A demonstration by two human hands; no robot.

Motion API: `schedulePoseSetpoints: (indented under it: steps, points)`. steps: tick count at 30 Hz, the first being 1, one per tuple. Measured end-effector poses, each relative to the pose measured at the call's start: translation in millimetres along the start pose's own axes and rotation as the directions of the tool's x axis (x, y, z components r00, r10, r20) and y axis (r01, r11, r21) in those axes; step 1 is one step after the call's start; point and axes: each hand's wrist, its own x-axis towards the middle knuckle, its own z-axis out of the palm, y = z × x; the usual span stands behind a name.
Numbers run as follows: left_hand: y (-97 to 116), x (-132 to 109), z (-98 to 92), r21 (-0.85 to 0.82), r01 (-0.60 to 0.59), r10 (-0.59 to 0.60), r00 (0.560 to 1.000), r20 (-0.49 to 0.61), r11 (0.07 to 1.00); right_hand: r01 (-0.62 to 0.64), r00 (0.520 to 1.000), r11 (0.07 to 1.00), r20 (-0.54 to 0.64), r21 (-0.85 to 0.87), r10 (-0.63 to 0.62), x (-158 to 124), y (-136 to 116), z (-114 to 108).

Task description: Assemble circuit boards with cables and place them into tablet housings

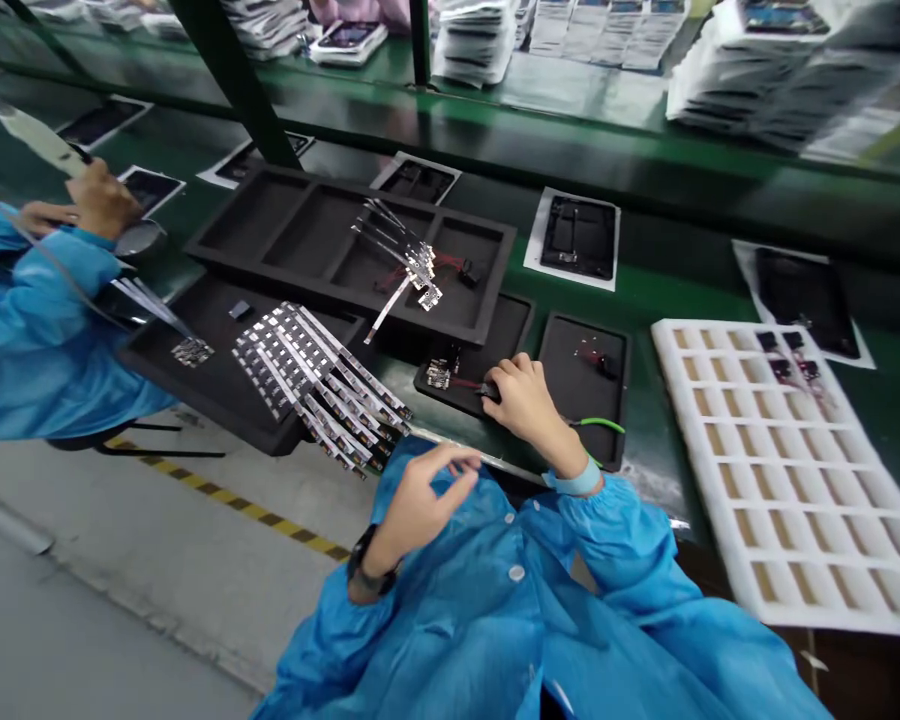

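Note:
My right hand (526,402) is over a black foam tray (506,335), its fingertips closed on a small black component (487,390). Red wires (463,383) run from that component to a small circuit board (439,374) lying in the same tray. In front of my body, my left hand (426,497) hovers with thumb and fingers apart and nothing visible in it. Beside it on the left, a fan of white-and-black flex strips (307,370) lies on another black tray (172,335) and hangs over its edge.
A divided black tray (300,225) holds loose strips, boards and red-wired parts. Another small tray (570,370) has a wired black part and a green band (600,422). On the right lies a white foam grid (787,470). A co-worker's hands (97,205) are at the left.

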Motion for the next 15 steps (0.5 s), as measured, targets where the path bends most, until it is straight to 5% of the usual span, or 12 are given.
schedulePoseSetpoints:
  steps: [2, 5, 10, 15]
  points:
    - [-20.9, 18.9, 27.6, 0.098, 0.017, 0.0, 0.985, -0.17, 0.995, 0.015, 0.999, 1.0, 0.036, 0.017, -0.016, -3.2, -0.3, -4.0]
    - [-38.0, 33.7, 41.4, 0.298, -0.056, 0.137, 0.956, -0.258, 0.953, 0.01, 0.998, 0.999, 0.064, 0.038, -0.012, -10.0, 1.3, -7.3]
    - [-36.9, 53.2, 30.9, 0.55, -0.195, 0.413, 0.858, -0.306, 0.812, 0.021, 0.997, 0.996, 0.071, 0.085, -0.027, -21.1, 16.3, -9.3]
    - [-34.9, 85.9, 21.9, 0.681, -0.08, 0.351, 0.897, -0.269, 0.728, 0.064, 0.994, 0.994, 0.083, 0.084, -0.071, -33.1, 21.2, -14.1]
